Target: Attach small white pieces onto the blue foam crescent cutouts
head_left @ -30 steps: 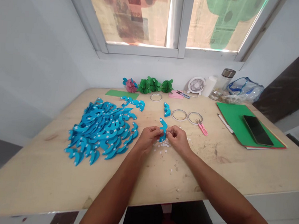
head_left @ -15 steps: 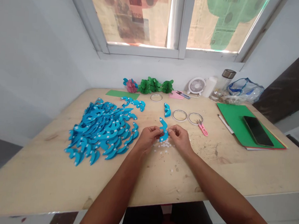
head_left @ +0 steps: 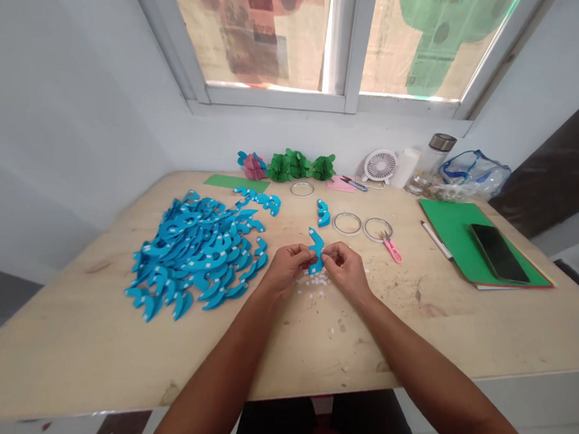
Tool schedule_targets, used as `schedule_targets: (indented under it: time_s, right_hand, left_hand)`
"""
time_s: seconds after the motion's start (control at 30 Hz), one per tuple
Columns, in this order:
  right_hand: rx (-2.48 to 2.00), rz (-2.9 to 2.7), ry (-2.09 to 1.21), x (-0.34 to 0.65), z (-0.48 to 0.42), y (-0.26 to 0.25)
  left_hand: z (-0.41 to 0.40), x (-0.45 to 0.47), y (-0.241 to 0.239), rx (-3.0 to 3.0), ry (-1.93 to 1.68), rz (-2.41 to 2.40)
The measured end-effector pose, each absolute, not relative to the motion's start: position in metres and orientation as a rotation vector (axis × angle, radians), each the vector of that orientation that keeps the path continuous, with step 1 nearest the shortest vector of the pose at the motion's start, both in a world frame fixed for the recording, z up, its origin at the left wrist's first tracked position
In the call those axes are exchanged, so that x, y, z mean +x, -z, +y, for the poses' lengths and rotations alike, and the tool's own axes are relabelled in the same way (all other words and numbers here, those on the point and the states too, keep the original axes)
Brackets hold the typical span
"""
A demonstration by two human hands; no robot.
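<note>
Between my hands stands a blue curved paper cutout with small white squares on it. My left hand pinches its left edge. My right hand has thumb and fingertips closed together at the cutout's right edge; whatever is between those fingertips is too small to make out. Small white paper bits lie scattered on the table just below the cutout. To the left spreads a large heap of similar blue cutouts. A few more blue cutouts lie just beyond my hands.
Tape rolls and pink-handled snips lie right of centre. A phone rests on green sheets, beside a pen. Along the wall stand green paper figures, a small fan and a glass bottle.
My right hand has shifted slightly left and down, so its fingertips now cover part of the cutout's right edge. The left hand keeps its grip.
</note>
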State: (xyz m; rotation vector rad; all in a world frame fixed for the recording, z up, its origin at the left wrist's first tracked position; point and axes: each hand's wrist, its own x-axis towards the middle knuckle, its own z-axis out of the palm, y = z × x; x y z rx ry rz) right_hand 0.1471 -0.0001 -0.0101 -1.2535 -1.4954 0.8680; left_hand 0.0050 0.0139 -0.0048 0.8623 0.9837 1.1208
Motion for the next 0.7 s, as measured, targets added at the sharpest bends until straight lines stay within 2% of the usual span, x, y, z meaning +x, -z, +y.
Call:
schedule_targets:
  time_s: [0.33, 0.53, 0.7]
  right_hand:
    - [-1.224, -1.427, -0.955, 0.1495, 0.0022, 0.0094]
    - [-1.301, -1.38, -0.878, 0.1511, 0.0042, 0.0094]
    - [-1.197, -1.336, -1.073, 0.1479, 0.0033, 0.0047]
  left_hand:
    - [0.0122, 0.0054, 0.0003, 0.789, -1.143, 0.916]
    - [0.0123, 0.005, 0.0011, 0.761, -1.14, 0.89]
    - [0.0136, 0.0052, 0.0036, 0.774, -1.127, 0.946]
